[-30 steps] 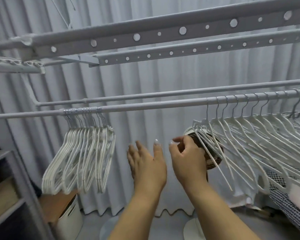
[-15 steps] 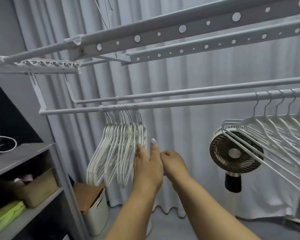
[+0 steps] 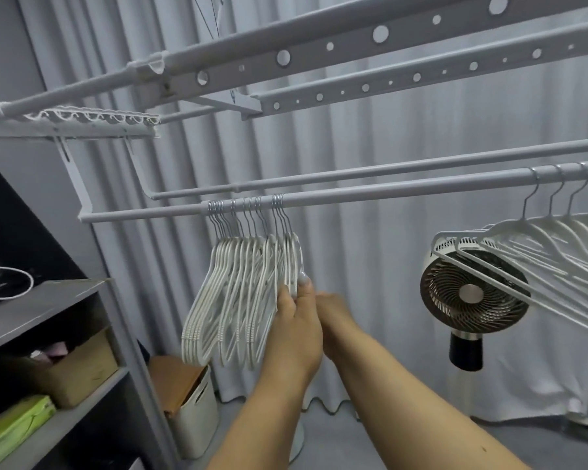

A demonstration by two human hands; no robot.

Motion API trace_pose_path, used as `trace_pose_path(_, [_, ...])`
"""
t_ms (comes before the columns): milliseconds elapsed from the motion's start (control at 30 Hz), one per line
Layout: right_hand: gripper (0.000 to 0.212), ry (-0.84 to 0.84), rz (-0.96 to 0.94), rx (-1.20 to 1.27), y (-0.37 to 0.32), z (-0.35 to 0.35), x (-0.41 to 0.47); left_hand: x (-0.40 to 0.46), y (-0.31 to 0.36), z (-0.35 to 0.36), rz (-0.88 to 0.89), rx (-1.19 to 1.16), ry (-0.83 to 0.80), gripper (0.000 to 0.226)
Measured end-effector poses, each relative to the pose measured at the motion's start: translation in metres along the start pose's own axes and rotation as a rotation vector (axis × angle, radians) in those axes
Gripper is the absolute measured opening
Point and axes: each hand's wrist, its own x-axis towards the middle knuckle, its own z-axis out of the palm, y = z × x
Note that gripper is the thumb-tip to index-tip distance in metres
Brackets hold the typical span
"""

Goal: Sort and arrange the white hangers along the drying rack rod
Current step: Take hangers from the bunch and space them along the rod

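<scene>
A tight bunch of several white hangers [image 3: 231, 300] hangs from the front rod [image 3: 387, 193] of the drying rack, left of centre. My left hand [image 3: 294, 329] rests against the right side of that bunch, fingers closed around the shoulder of the rightmost hangers. My right hand [image 3: 336, 317] sits just right of the left hand, touching it; its fingers are mostly hidden, so its hold is unclear. A second, spread-out row of white hangers [image 3: 537, 245] hangs at the far right of the same rod.
A second rod [image 3: 387, 171] runs behind the front one, and perforated rails [image 3: 353, 39] pass overhead. A round fan [image 3: 472, 293] stands at the right behind the spread hangers. Grey shelves [image 3: 41, 310] with boxes are at left, a white bin [image 3: 197, 405] below, curtains behind.
The view swung left from the spread hangers to the bunch. Both hands moved left and forward; my left hand now touches the bunch's right side.
</scene>
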Motion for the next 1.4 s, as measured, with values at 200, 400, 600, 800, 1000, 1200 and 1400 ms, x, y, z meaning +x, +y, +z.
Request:
trace_pose_path(200, [0.032,-0.021,0.035,-0.030,-0.007,-0.002,0.006,0.006,-0.003,0.000,-0.029,-0.003,0.043,0.068])
trace_pose_path(400, [0.019,0.004,0.128,0.036,-0.004,0.005,0.015,0.011,-0.007,-0.005,-0.033,-0.047,0.142,0.055])
trace_pose_path(600, [0.017,0.004,0.125,0.018,-0.009,0.009,0.019,0.036,-0.043,-0.003,-0.088,-0.061,0.162,0.079])
trace_pose_path(800, [0.008,0.030,0.115,0.027,-0.008,0.006,0.021,0.009,-0.010,-0.010,-0.034,0.090,0.175,0.023])
trace_pose_path(1000, [0.012,0.084,0.080,-0.030,-0.010,-0.003,0.023,0.003,-0.011,-0.010,0.113,0.460,0.231,0.029])
trace_pose_path(1200, [0.013,0.062,0.045,0.048,-0.006,-0.011,0.021,0.005,-0.008,-0.005,0.113,0.525,0.212,0.046])
trace_pose_path(1400, [0.016,0.091,-0.015,0.147,-0.004,-0.029,0.015,0.013,-0.006,0.005,0.017,0.404,0.102,0.050])
